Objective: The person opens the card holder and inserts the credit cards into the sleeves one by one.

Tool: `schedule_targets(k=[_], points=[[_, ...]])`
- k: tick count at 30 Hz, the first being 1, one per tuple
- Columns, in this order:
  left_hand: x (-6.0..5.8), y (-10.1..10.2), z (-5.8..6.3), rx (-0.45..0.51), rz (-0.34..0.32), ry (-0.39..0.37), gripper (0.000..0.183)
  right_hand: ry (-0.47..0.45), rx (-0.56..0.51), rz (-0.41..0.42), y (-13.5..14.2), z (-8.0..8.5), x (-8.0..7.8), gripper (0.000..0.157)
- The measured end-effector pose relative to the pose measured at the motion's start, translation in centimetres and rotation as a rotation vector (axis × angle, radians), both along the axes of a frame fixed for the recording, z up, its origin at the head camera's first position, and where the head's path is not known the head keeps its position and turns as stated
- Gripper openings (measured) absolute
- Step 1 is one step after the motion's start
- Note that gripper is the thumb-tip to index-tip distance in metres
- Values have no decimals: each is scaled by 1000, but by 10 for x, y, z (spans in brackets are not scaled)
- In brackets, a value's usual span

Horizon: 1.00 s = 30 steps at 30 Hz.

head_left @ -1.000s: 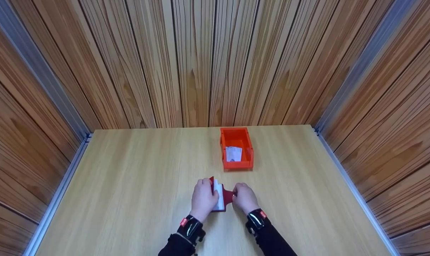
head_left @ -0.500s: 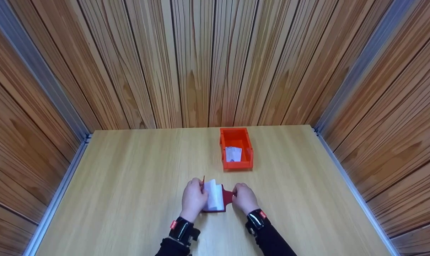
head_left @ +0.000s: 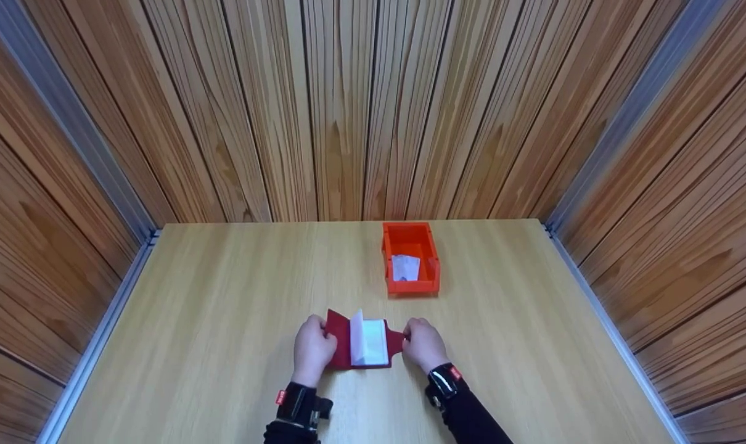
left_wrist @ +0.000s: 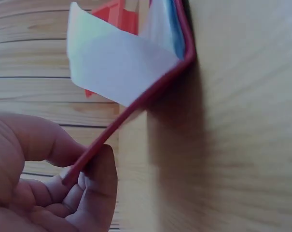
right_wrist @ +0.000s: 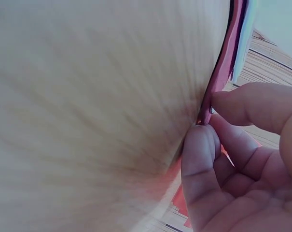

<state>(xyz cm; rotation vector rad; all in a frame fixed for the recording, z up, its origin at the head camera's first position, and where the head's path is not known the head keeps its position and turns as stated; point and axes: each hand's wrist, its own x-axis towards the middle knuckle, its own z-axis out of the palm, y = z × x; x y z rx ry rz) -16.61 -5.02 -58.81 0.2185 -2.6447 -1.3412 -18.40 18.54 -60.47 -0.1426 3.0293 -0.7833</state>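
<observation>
The notebook (head_left: 368, 354) is held spread between the hands, low over the counter (head_left: 237, 296); whether its back touches the surface cannot be told for certain. The edge of the red cover (head_left: 338, 339) is pinched between the thumb and fingers of the left hand (head_left: 313, 349), and the cover is tilted upward. On the opposite side, the flap (head_left: 395, 340) is pinched at its tip by the right hand (head_left: 425, 343). Between the hands, a leaf (head_left: 357, 339) is raised from the other pages (head_left: 376, 343). Ahead of the right hand, a bin (head_left: 410, 236) is seen with a slip (head_left: 405, 267) inside.

If the left pinch were loosened, the tilted cover could spring back and the raised leaf be creased beneath it. If both sides were pulled apart too hard, the fold could be strained. Were the flap lost from the right fingertips, the notebook could be dragged leftward.
</observation>
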Motion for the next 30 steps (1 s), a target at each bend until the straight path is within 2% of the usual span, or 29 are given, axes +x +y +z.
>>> schedule_targets(k=[5,12,15,21,28,30], points=[[1,-6,-5,24,23,-72,12,66,-3,28,0,0,2,17],[2,-11,-13,-3,34,-78,12,129,0,54,1,-2,3,17],[2,-11,-14,-23,34,-71,11,117,0,47,2,-3,2,17],[1,-12,-16,-68,37,-107,12,79,-3,32,2,-2,1,15],[0,-16,-19,-91,35,-164,11,117,-1,52,2,-4,1,15],[1,-16,-20,-94,34,-162,11,98,0,42,1,-4,2,15]])
